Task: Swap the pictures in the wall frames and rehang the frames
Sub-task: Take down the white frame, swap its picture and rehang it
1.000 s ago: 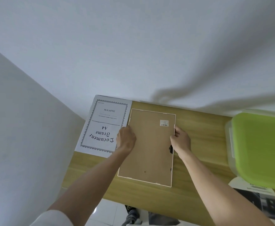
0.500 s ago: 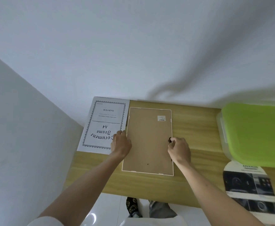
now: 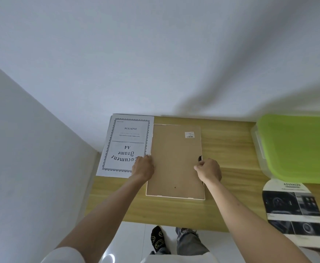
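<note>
A white picture frame [image 3: 176, 164] lies face down on the wooden table [image 3: 229, 149], its brown backing board up with a small barcode label near the far right corner. My left hand [image 3: 143, 168] rests with curled fingers on the frame's left edge. My right hand [image 3: 208, 170] has its fingers curled at the right edge, by a small black clip [image 3: 200, 158]. A white "Document Frame A4" sheet [image 3: 126, 146] lies just left of the frame, partly over the table's left end.
A clear storage box with a lime green lid [image 3: 297, 147] stands at the right. A printed sheet headed "ADVANCED" [image 3: 295, 211] lies at the near right. White walls close in behind and on the left. My feet show on the white floor below.
The view has tilted down, showing more of the table's near edge. My right hand slid toward me along the frame's right edge to just below the black clip. My left hand stays at the left edge.
</note>
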`<state>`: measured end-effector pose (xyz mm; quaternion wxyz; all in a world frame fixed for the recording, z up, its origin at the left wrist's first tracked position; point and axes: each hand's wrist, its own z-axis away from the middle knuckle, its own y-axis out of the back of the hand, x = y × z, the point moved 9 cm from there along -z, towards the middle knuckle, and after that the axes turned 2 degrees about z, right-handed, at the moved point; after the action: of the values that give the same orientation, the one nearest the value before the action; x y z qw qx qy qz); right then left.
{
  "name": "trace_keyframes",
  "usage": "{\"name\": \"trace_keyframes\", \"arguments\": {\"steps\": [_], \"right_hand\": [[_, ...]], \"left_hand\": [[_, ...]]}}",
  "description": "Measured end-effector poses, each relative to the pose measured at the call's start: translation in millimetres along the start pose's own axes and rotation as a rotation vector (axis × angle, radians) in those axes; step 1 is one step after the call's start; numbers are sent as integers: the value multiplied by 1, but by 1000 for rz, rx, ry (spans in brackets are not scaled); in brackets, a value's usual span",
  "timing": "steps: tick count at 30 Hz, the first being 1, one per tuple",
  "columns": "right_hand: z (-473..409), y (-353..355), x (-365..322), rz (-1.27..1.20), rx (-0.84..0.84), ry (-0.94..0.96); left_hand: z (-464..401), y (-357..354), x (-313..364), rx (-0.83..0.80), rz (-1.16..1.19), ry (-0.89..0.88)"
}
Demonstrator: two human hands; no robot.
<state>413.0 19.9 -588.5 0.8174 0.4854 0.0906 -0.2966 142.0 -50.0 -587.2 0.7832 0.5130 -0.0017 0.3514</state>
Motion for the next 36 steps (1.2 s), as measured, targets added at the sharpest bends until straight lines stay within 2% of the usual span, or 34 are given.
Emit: {"name": "trace_keyframes", "arguments": {"steps": [9, 14, 23, 28, 36], "right_hand": [[-7, -2, 9, -289, -111, -45], [-19, -2, 22, -513, -240, -121], [-14, 2, 20, -643, -371, -138], [-18, 18, 31, -598, -234, -98], [-10, 77, 65, -489, -20, -28]], "left_hand": [[6, -7, 6, -15, 18, -16], [9, -2, 2, 87, 165, -39], [22, 21, 10, 278, 380, -36], [22, 30, 27, 255, 477, -73], [32, 9, 91, 12, 489, -232]]}}
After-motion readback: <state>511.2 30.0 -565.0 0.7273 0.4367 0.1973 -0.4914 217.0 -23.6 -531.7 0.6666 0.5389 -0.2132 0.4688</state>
